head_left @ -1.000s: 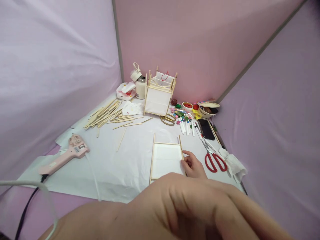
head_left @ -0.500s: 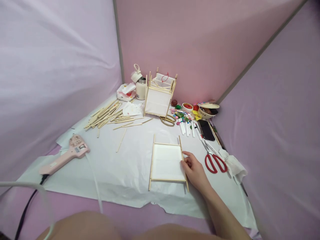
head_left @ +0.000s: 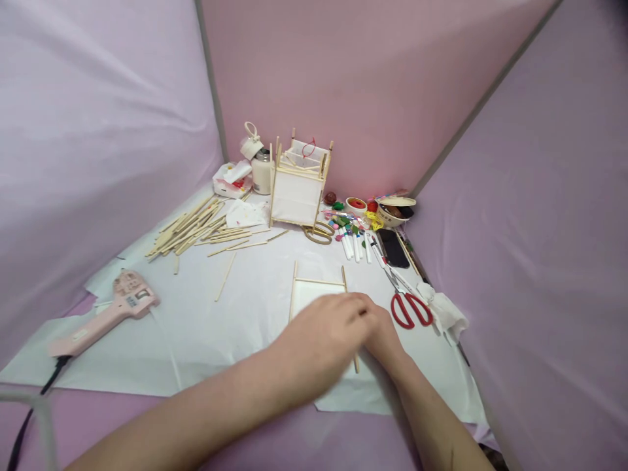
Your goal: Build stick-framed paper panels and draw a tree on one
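A flat frame of wooden craft sticks with white paper stretched across it (head_left: 314, 294) lies on the white paper sheet (head_left: 122, 369). My left hand (head_left: 324, 340) lies across the frame and hides its lower half. My right hand (head_left: 383, 337) is at the frame's right side stick (head_left: 344, 278), its fingers partly behind my left hand. The two hands touch. The stick's lower end shows below them.
Behind stand a stick-and-paper lantern (head_left: 297, 186) and a bottle (head_left: 261, 173). Loose sticks (head_left: 186, 229) lie left, near a pink glue gun (head_left: 115, 313). Markers (head_left: 353, 247), a phone (head_left: 392, 248) and red scissors (head_left: 411, 309) lie right. Pink fabric walls surround everything.
My left hand has come in from the lower left and now lies over the frame. My right hand stays at the side stick. The whole view has shifted slightly.
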Tool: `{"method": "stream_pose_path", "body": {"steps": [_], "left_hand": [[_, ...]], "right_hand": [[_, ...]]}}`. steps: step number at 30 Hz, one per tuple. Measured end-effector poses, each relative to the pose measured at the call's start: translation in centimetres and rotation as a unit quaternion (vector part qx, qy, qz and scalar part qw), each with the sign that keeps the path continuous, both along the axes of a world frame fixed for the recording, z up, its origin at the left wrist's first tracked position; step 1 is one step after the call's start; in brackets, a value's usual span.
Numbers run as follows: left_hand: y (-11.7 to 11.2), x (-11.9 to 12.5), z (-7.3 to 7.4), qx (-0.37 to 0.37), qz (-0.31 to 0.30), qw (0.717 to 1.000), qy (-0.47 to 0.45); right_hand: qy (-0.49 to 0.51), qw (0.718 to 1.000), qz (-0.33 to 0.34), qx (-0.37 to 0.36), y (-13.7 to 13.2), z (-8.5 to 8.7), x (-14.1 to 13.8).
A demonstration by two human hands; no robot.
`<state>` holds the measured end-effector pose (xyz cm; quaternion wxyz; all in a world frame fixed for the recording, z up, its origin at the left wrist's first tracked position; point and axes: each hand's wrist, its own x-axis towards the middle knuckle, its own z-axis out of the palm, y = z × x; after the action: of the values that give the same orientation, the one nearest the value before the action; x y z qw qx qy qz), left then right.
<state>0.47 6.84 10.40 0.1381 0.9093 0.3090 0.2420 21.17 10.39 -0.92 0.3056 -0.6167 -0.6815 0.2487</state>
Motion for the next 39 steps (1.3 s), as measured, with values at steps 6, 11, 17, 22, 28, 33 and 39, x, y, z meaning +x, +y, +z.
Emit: {"method": "stream_pose_path", "body": {"steps": [6,11,17,22,28,33,39], "left_hand": [[3.5,-3.7,-8.4,-0.055,0.141,0.975,0.161],[3.7,-5.5,-11.1,-0.071,0.160,0.976,0.132],[3.9,-6.0,-11.8,-0.064,0.143,0.981,0.118],[4.1,-6.1,-11.9,-0.064,0.146,0.982,0.099],[4.2,-6.3,-12.7,-0.068,0.151,0.983,0.078],[4.3,-6.2,-12.9,-0.070,0.152,0.983,0.074],[4.3,-6.2,-12.3,-0.085,0.154,0.981,0.082]], "right_hand": [[-0.039,0.998,-0.033,0.031,2.4,2.2,3.4],[-0.084,0.984,-0.132,0.081,7.8,3.9,8.3],[-0.107,0.964,-0.203,0.138,12.4,2.4,11.0],[-0.117,0.961,-0.206,0.143,12.4,0.2,12.1],[-0.121,0.943,-0.285,0.121,11.5,0.1,14.2],[-0.124,0.938,-0.294,0.133,11.7,-0.1,14.1],[-0.144,0.940,-0.289,0.110,11.5,-0.3,14.1]]}}
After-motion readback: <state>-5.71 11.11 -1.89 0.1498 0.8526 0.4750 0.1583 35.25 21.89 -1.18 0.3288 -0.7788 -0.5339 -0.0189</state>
